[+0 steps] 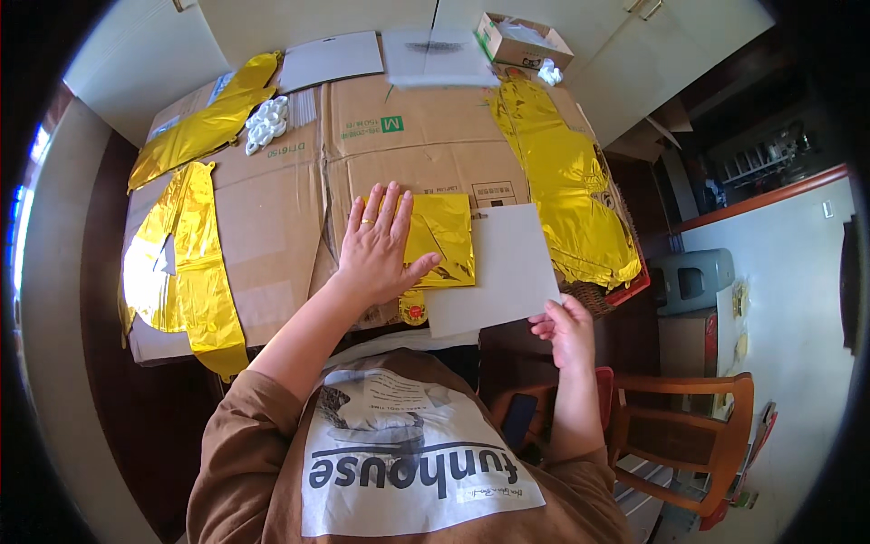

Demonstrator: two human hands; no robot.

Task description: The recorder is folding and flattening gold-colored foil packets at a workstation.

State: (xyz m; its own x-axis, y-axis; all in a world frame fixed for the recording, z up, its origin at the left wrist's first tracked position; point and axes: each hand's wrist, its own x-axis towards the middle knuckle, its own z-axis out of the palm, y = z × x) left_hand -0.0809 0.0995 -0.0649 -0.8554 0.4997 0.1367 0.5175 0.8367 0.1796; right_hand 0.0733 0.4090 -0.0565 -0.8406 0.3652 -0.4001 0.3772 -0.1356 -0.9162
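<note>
My left hand [376, 245] lies flat, fingers stretched, on a folded gold foil balloon [442, 238] in the middle of the cardboard. A small round red-and-gold tab [413, 311] shows below the fold. A white card [503, 267] lies partly under the folded foil and sticks out to the right, past the near edge of the cardboard. My right hand [566, 328] pinches the card's near right corner between thumb and fingers. Whether the card reaches under my left palm is hidden.
Flattened cardboard [272, 213] covers the table. Flat gold foil balloons lie left [195, 263], far left [204, 127] and right [571, 190]. White ribbon coils [266, 125], two white boards [332, 62] [439, 59] and an open box [524, 43] lie farther back. A wooden chair [680, 444] stands right.
</note>
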